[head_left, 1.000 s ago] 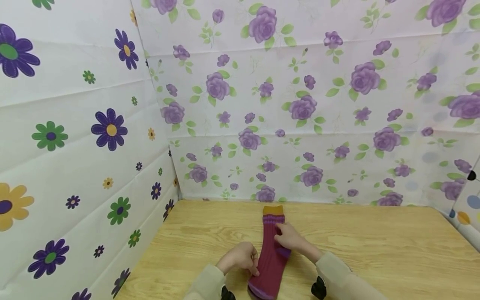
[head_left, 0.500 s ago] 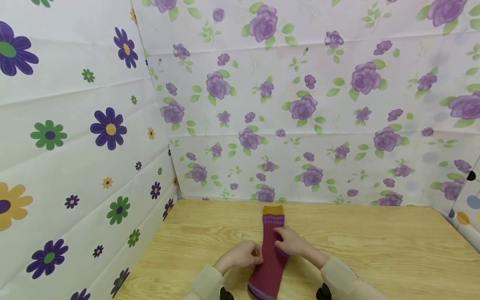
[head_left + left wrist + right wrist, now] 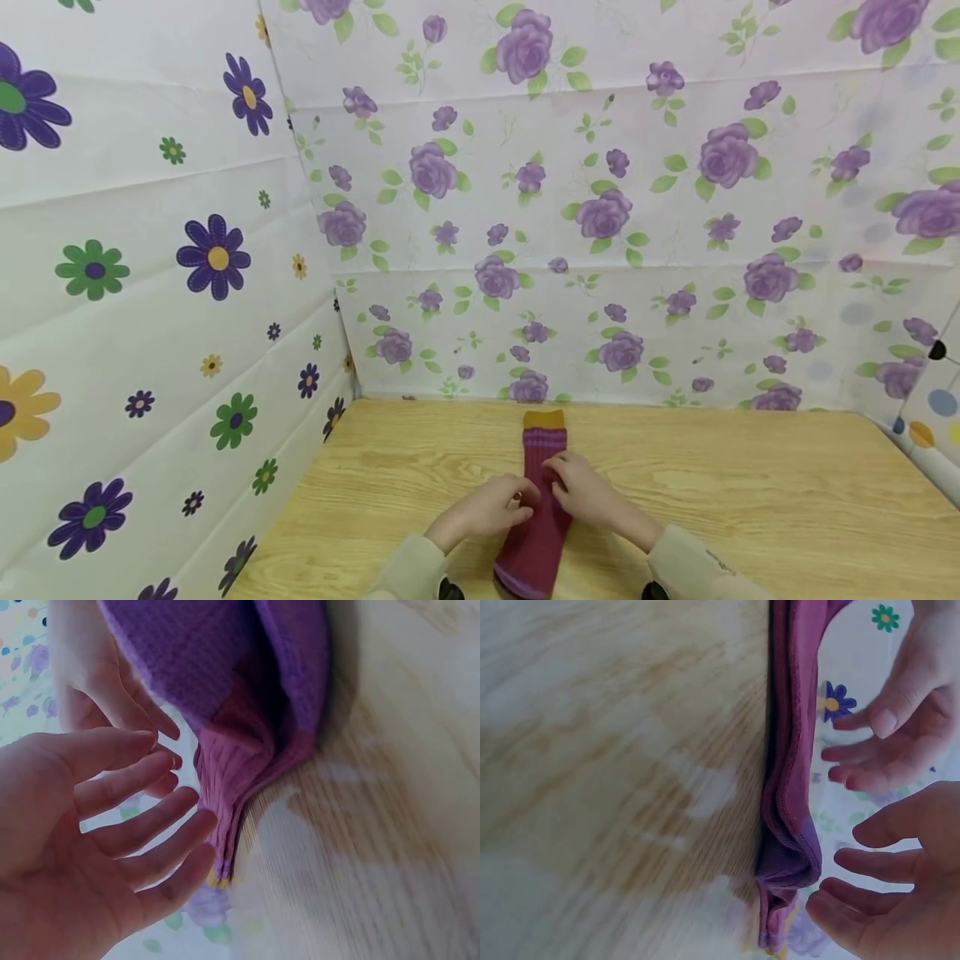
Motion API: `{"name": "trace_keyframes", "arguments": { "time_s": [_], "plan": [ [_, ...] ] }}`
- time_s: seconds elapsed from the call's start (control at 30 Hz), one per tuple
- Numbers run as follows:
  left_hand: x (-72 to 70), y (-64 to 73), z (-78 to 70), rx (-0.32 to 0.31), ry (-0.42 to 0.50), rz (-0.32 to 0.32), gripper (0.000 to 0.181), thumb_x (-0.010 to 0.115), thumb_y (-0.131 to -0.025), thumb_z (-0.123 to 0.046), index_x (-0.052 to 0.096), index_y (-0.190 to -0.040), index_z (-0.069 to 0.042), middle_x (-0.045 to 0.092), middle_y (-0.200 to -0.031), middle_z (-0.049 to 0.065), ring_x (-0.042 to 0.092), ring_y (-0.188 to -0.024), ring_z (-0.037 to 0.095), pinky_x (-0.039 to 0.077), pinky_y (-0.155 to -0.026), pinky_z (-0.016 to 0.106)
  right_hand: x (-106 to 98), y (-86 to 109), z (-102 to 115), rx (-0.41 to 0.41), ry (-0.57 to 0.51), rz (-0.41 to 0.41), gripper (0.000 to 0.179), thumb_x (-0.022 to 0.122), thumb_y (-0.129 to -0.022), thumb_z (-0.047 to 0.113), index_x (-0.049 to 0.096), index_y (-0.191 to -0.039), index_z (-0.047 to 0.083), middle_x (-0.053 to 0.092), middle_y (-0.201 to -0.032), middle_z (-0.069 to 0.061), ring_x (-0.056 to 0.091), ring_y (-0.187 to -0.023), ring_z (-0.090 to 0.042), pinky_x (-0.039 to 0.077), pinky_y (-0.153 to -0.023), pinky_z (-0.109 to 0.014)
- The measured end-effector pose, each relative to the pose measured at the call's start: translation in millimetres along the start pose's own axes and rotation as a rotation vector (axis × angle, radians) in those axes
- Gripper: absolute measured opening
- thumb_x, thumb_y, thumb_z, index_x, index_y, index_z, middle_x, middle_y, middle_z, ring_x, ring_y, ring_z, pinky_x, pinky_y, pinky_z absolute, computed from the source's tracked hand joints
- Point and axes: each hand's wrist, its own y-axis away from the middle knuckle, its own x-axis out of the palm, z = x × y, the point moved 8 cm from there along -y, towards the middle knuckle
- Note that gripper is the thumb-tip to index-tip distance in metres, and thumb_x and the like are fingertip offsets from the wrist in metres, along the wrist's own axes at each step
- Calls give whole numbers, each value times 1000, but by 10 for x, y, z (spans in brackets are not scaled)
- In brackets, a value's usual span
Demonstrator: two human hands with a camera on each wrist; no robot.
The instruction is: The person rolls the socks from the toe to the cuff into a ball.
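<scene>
A maroon ribbed sock [image 3: 534,550] lies lengthwise on the table, its orange-and-purple cuff pointing to the back wall. Stacked layers of knit show along the side of the sock [image 3: 791,750] in the right wrist view. The purple toe end [image 3: 217,660] looms near the left wrist camera. My left hand [image 3: 491,507] hovers at the sock's left edge, its fingers relaxed and apart with nothing between them. Facing it from the right, my right hand [image 3: 588,493] is over the sock's middle, fingers loosely bent and holding nothing. In the right wrist view its fingers [image 3: 874,862] are separate from the fabric.
The wooden table [image 3: 720,483] extends to both sides. White cloth with purple roses [image 3: 600,217] hangs behind it, and daisy-printed cloth [image 3: 157,333] covers the left side. A dotted cloth [image 3: 933,417] stands at the right edge.
My left hand has moved up along the sock from near the toe end toward the middle, and its fingers have spread. The right hand has shifted slightly toward me. The sock lies nearly unchanged.
</scene>
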Motion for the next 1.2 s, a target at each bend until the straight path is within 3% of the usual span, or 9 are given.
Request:
{"name": "trace_keyframes", "arguments": {
  "time_s": [0.1,0.23,0.37,0.67,0.87,1.03,1.2],
  "plan": [
    [11,0,8,-29,-89,-20,21,61,-95,-12,65,-114,-6,67,-108,5,62,-101,11,50,-84,23,5,32,28,-13,71,3,28,61,-87,-3,62,-114,-9,62,-112,-24,59,-106,-37,52,-86,-48],
    [24,25,14,-57,-223,-29,22,62,-94,-17,65,-115,-9,65,-106,3,59,-97,8,50,-81,22,-19,77,110,-73,175,-19,26,63,-84,-4,64,-110,-7,61,-112,-25,58,-106,-38,52,-87,-47],
    [10,60,9,-56,-274,-40,21,62,-94,-17,65,-115,-10,65,-106,1,59,-98,8,50,-84,22,-56,115,198,-140,235,-69,19,65,-83,-5,68,-102,-3,63,-109,-22,60,-102,-35,53,-84,-45],
    [38,117,40,-52,-284,-29,23,63,-94,-17,66,-115,-12,66,-107,1,60,-99,9,51,-85,22,-27,214,240,-173,286,-86,15,69,-83,1,70,-98,0,64,-106,-19,62,-96,-31,54,-81,-43],
    [55,158,-5,26,-273,-32,22,65,-92,-14,67,-114,-12,67,-107,-1,60,-97,5,50,-80,17,1,267,296,-229,291,-101,19,70,-82,2,70,-100,3,65,-102,-10,62,-93,-23,55,-79,-37],
    [90,180,-28,93,-280,-31,22,68,-90,-14,67,-112,-13,66,-105,-2,59,-95,3,47,-76,13,24,298,342,-229,251,-60,19,68,-83,2,70,-101,5,64,-101,-6,62,-90,-21,54,-72,-31],
    [110,189,-32,93,-292,-24,23,69,-89,-15,67,-112,-14,65,-106,-3,58,-97,2,47,-78,13,32,306,384,-213,231,-8,18,67,-85,3,70,-103,4,65,-100,-5,61,-90,-19,54,-72,-28]
  ]
}}
